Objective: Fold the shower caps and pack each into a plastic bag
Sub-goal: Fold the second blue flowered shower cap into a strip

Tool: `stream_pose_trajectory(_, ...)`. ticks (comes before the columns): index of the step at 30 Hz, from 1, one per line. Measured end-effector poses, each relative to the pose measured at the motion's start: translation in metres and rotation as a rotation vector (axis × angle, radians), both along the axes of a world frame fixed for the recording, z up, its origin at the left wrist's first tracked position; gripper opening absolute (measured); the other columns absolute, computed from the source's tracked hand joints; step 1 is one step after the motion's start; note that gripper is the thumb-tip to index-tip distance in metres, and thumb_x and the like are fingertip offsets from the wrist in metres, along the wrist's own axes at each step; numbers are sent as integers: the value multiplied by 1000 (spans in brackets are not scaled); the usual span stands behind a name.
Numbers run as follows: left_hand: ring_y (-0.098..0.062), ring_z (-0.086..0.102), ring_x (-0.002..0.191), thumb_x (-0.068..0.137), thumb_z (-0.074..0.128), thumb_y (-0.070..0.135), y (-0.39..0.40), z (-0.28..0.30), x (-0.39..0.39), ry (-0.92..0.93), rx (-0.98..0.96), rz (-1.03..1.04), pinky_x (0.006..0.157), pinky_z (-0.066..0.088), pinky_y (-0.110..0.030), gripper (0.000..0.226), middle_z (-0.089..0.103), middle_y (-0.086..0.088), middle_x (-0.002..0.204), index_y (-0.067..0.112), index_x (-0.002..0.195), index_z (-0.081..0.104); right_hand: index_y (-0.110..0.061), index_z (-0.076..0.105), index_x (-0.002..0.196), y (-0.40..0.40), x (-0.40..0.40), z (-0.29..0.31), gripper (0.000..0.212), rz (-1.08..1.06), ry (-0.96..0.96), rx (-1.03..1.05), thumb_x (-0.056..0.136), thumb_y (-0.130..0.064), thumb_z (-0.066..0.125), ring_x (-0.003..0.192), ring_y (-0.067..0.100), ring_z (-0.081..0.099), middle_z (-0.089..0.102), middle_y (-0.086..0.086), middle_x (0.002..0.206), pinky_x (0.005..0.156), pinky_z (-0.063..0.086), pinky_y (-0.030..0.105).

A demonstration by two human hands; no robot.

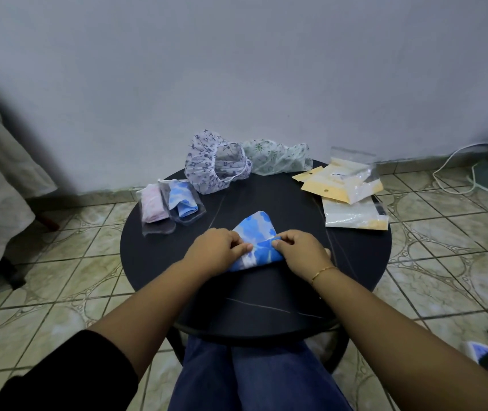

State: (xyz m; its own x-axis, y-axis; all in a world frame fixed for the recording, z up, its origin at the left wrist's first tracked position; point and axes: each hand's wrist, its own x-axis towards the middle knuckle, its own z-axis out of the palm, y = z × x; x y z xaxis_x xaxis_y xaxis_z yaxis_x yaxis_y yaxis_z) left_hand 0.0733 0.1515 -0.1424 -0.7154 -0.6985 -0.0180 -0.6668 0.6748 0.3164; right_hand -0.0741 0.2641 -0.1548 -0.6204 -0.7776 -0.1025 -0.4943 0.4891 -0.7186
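Seated view over a round dark table (159, 262). Nearest the viewer, the left hand (217, 250) and the right hand (300, 250) work side by side on a blue-and-white shower cap (254, 232), which lies flat on the tabletop between and just beyond them. Each hand has its fingers curled onto the cloth: the left presses and pinches the cap's left edge, while the right pinches a fold at its right edge, thumb and forefinger meeting on the fabric. The cap appears partly folded into a rough wedge, so the fold in hand looks unfinished.

Beyond and to the left of the left hand lie two filled plastic bags, touching one another: a pink packed cap (155, 207) and a blue packed cap (183, 203). These two are judged complete.

Beyond and to the right of the right hand lies a loose pile of empty plastic bags (352, 197) with yellow card inserts, near the table's edge.

Farthest from both hands, at the table's back edge, sit two unfolded caps touching each other: a purple-flowered cap (207, 161), standing open, and a green-flowered cap (278, 157), crumpled beside it.

Judged progress: two caps packed, one being folded, two untouched.
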Motion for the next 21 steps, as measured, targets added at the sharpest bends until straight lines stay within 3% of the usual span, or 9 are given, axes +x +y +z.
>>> stream_pose_trajectory(3,-14,53,97,91,56,40,5,-3,-2,115,-142,-65,81,41,-28,22,61,4,100,25,102,66,-32,53,118,-6,4,-1,24,11,66,35,96,-37,43,109,19,55,62,-6,115,99,27,37)
stream_pose_trajectory(5,-13,55,98,91,56,38,7,-4,-4,160,-140,-127,80,43,-27,18,61,7,101,25,101,65,-31,49,121,-7,7,-2,25,23,117,28,98,-31,40,109,21,55,60,-4,119,99,28,38)
stream_pose_trajectory(10,-6,54,101,72,66,64,9,-1,-3,-1,-121,-234,81,43,-23,54,59,14,110,28,112,62,-27,55,117,-5,7,-6,26,60,208,21,97,-24,39,100,27,55,48,3,118,90,33,34)
stream_pose_trajectory(13,-10,56,102,75,66,59,6,3,-5,-54,-127,-228,81,45,-25,51,55,13,116,31,117,62,-22,55,124,-2,1,-10,36,133,213,32,93,-14,40,99,27,53,40,2,120,90,42,32)
stream_pose_trajectory(17,-8,56,86,84,58,56,3,5,-5,-35,-110,-216,76,47,-28,38,52,9,105,33,113,66,-20,47,136,9,-1,-4,48,260,253,69,88,-15,48,110,19,49,38,-3,128,98,42,30)
stream_pose_trajectory(21,-8,43,82,86,44,65,2,3,-1,-21,-161,-263,73,39,-28,45,54,12,80,31,98,71,-13,55,130,11,-5,0,37,311,212,10,94,-17,48,112,15,51,44,-1,130,97,37,21)
